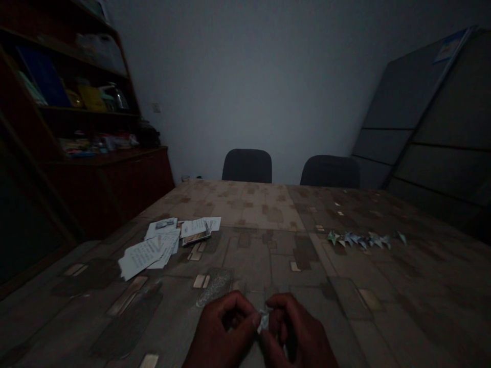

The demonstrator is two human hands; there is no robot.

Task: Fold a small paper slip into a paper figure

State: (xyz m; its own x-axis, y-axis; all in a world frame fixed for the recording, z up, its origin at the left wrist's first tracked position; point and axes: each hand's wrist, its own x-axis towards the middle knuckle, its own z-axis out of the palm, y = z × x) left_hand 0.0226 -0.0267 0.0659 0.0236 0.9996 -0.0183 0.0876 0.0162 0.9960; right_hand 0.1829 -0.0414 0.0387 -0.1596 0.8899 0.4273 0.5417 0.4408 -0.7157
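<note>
Between my two hands, low in the head view, is a small piece of folded pale paper [263, 322]. My left hand [226, 327] pinches its left side between thumb and forefinger. On the other side, my right hand [293, 329] grips it with curled fingers and thumb. Most of the paper is hidden by my fingers, and its exact shape cannot be made out in the dim light. To the right on the table stands a row of several small folded paper figures [360, 240] with pointed tips, pale blue and green.
A spread pile of printed paper cards [153, 250] lies left on the patterned tablecloth [249, 255]. Two dark chairs [247, 166] stand behind the far edge. A wooden shelf unit [141, 168] is at the left, grey cabinets [387, 112] at the right.
</note>
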